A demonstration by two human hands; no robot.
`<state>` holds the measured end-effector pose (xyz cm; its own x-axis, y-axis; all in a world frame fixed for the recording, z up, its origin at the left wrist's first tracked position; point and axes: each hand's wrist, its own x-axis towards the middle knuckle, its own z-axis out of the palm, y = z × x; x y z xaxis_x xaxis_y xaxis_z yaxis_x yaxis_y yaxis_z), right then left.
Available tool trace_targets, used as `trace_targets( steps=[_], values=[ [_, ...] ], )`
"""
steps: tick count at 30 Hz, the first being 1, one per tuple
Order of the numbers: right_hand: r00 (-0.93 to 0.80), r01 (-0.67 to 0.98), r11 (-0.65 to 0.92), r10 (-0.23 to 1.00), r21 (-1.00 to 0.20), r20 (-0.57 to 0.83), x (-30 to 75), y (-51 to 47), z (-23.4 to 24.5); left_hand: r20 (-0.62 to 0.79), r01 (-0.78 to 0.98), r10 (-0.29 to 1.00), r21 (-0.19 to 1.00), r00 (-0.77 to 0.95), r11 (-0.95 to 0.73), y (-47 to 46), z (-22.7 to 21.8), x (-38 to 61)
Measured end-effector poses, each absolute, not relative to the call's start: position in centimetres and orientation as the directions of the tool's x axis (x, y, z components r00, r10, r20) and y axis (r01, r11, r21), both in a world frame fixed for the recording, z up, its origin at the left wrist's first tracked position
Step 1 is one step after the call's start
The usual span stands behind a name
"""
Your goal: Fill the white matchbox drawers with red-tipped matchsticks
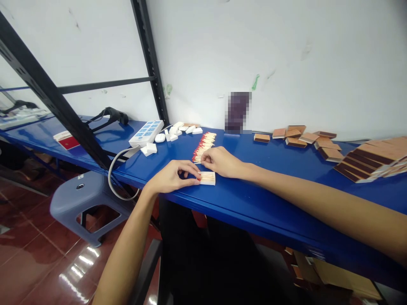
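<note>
A small white tray of red-tipped matches (208, 178) lies near the front edge of the blue bench (254, 199). My left hand (171, 176) pinches the tray's left end with its fingers curled. My right hand (221, 162) rests just behind the tray, fingers closed at the near end of a loose row of matches (203, 146). What the right fingers hold is too small to make out.
Empty white trays (182, 128) and a white power strip (146, 133) with its cable lie at the back left. Brown matchbox sleeves (299, 137) and stacks of them (372, 163) fill the right. A black rack post (149, 59) and a grey stool (85, 199) stand left.
</note>
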<state>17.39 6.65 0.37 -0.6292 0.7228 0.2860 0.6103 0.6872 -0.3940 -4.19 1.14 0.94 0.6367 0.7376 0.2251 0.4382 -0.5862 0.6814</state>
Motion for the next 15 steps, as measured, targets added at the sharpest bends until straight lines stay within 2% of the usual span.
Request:
trace_targets(
  steps=[6, 11, 15],
  values=[
    [-0.633, 0.631, 0.674, 0.733, -0.383, 0.249, 17.5, 6.6, 0.7, 0.198, 0.494, 0.793, 0.689, 0.575, -0.531, 0.9, 1.0, -4.2],
    [-0.676, 0.665, 0.661, 0.730, -0.349, 0.095, 18.0, 6.1, 2.0, 0.230, 0.420, 0.802, 0.754, 0.551, -0.505, 0.8, 0.8, -4.1],
    [-0.732, 0.624, 0.684, 0.681, -0.378, 0.023, 19.0, 6.2, 3.2, 0.221, 0.413, 0.807, 0.767, 0.548, -0.491, 0.9, 0.7, -4.2]
  ],
)
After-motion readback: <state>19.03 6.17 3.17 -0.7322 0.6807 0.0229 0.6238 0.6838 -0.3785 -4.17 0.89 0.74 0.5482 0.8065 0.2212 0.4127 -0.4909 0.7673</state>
